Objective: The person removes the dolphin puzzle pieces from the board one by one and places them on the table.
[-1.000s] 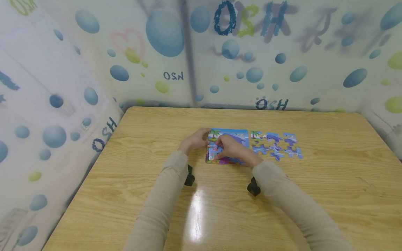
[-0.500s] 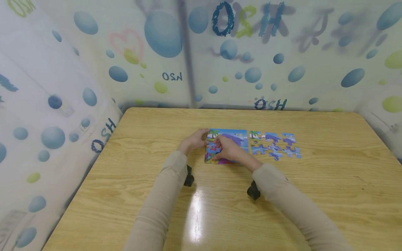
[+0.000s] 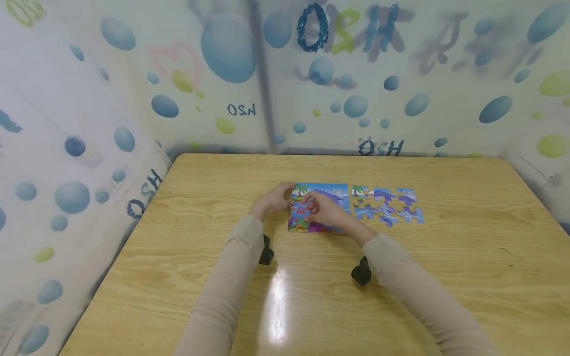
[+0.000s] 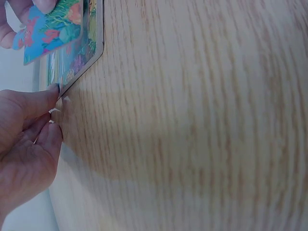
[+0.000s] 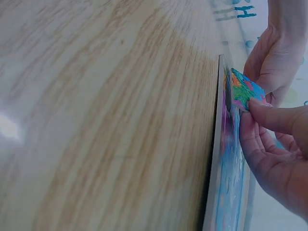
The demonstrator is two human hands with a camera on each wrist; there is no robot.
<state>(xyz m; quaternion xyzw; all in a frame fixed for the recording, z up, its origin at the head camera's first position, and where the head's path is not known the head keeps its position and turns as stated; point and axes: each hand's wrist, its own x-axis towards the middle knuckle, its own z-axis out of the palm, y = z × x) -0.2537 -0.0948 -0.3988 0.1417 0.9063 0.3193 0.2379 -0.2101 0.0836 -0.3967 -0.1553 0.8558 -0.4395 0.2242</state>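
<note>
My right hand pinches a puzzle piece between thumb and fingers, over the lower left part of the puzzle board. In the left wrist view the piece shows red sea creatures and green plants on blue, and it is tilted above the board. My left hand grips the board's left edge, thumb tip right at the rim, fingers curled beside it. A palm tree and a purple dolphin show on the board; the right hand hides part of its picture.
Several loose puzzle pieces lie in two rows on the wooden table, right of the board. A wall printed with blue and green dots stands behind the table's far edge. Black wrist cameras hang under both sleeves.
The puzzle piece has turned in my right hand, so its red and green picture now shows more clearly over the lower left of the board. The left hand stays at the board's edge.
</note>
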